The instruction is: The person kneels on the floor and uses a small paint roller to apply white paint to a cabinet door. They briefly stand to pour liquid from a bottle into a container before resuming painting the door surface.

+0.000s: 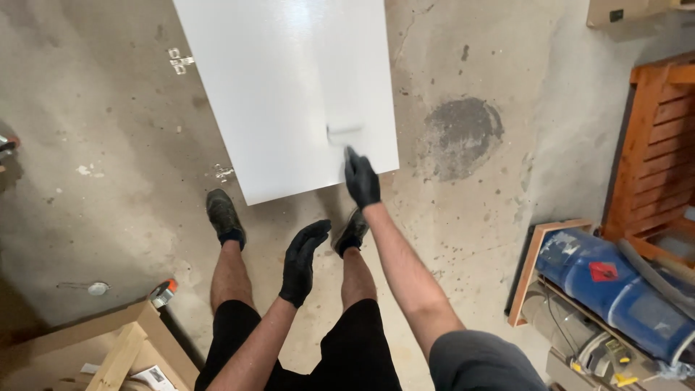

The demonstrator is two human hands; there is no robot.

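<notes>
1. Roller [345, 135], a small white paint one, lies against the white panel [289, 87] near its lower right corner, its pale sleeve blurred and hard to tell from the painted face.
2. The right hand [361, 179], in a black glove, is closed around the roller's handle just below the sleeve, arm stretched forward.
3. The left hand [302, 262], also gloved in black, hangs free above the knees, fingers loosely spread, holding nothing.
4. The panel slants over the stained concrete floor [108, 210], its near edge above two dark shoes [224, 216].
5. A blue drum [615, 289] lies at the right beside an orange wooden pallet [655, 137].
6. Pale timber pieces [116, 347] sit at lower left.
</notes>
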